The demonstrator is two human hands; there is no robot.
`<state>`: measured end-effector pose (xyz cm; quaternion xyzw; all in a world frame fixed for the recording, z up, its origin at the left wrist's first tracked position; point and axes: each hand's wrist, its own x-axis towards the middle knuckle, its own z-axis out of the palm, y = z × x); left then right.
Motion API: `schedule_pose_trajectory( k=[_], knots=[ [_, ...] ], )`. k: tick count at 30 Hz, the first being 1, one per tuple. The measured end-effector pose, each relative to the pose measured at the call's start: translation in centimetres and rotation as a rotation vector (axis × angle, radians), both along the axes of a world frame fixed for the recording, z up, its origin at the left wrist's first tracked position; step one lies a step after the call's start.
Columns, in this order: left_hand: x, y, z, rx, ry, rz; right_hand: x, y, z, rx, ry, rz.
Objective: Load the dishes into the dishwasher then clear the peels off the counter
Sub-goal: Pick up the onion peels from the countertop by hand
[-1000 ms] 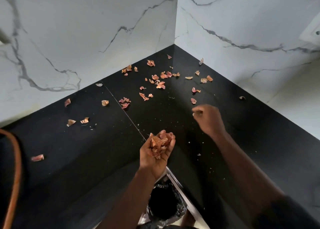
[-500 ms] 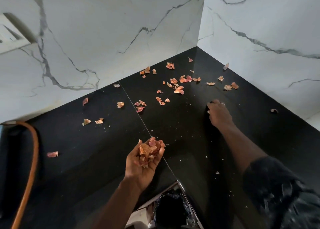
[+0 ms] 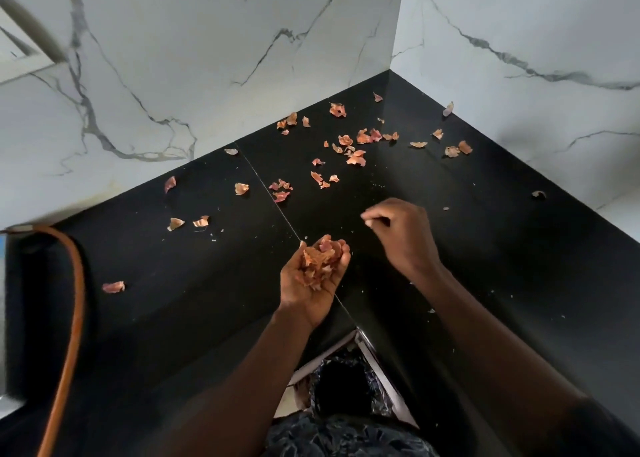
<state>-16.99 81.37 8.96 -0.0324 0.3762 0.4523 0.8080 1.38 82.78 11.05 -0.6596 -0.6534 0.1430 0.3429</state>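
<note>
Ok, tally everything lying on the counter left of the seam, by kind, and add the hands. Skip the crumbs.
Loose peels: 6
Orange hose: 1
Hands, the left hand cupping a heap of peels and the right hand with fingertips pinched: 2
Total: 9

I count two hands, the left hand (image 3: pixel 308 283) and the right hand (image 3: pixel 405 238). One heap of peels (image 3: pixel 320 259) sits in the left palm. Roughly thirty loose peels (image 3: pixel 356 159) lie on one black counter (image 3: pixel 173 318); overlaps blur my tally. One orange hose (image 3: pixel 74 318), one lined bin (image 3: pixel 341 387), two marble walls (image 3: pixel 173 58).
</note>
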Motion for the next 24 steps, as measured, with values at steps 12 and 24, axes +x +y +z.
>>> schedule_pose_trajectory(
  k=[12,24],
  knots=[
    [-2.3,-1.0,-0.3,0.044,0.098,-0.02,-8.8,-3.1,2.6,-0.032,-0.211,0.308],
    [-6.6,-1.2,-0.5,0.055,0.047,0.079,-5.5,9.9,-2.6,-0.27,-0.129,0.114]
  ],
)
